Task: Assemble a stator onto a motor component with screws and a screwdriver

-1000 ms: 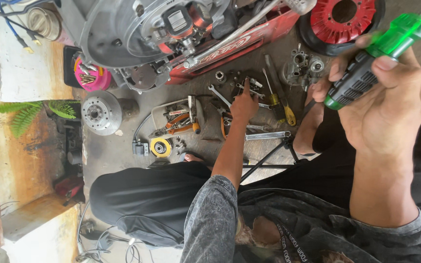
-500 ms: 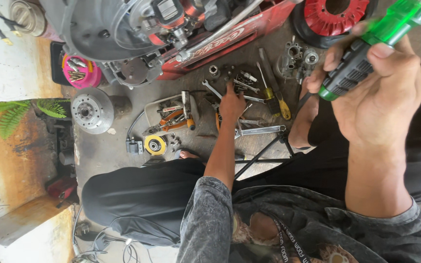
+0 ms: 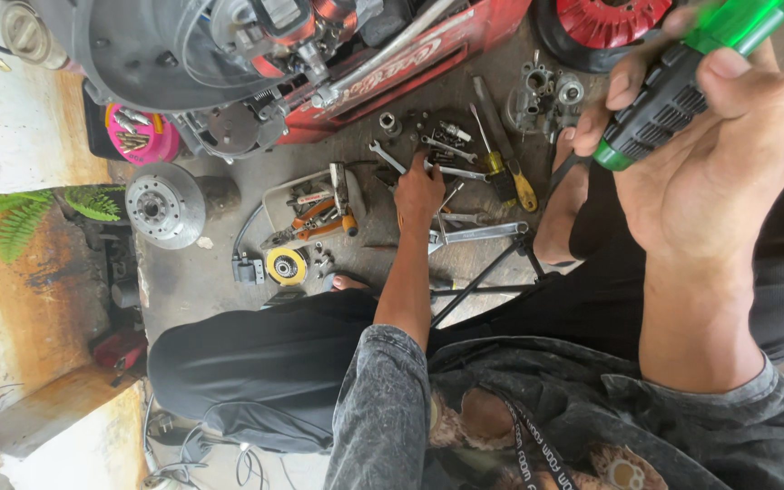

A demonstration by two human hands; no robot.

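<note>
My right hand is raised close to the camera at the right, shut on the green and black handle of a screwdriver; its tip is hidden. My left hand reaches down to the concrete floor and rests, fingers down, on a scatter of wrenches and sockets. Whether those fingers grip anything is hidden. A yellow-handled screwdriver lies just right of that hand. A white tray of orange-handled pliers lies just left of it.
A motorcycle engine and a red body panel fill the top. A red finned cover, small metal engine parts, a metal disc, a pink bowl of screws and a yellow round part lie around. My black-trousered legs cross the floor.
My right hand has lifted the screwdriver a little higher toward the upper right. My left hand stays on the wrenches, shifted slightly left. The view has drifted a little.
</note>
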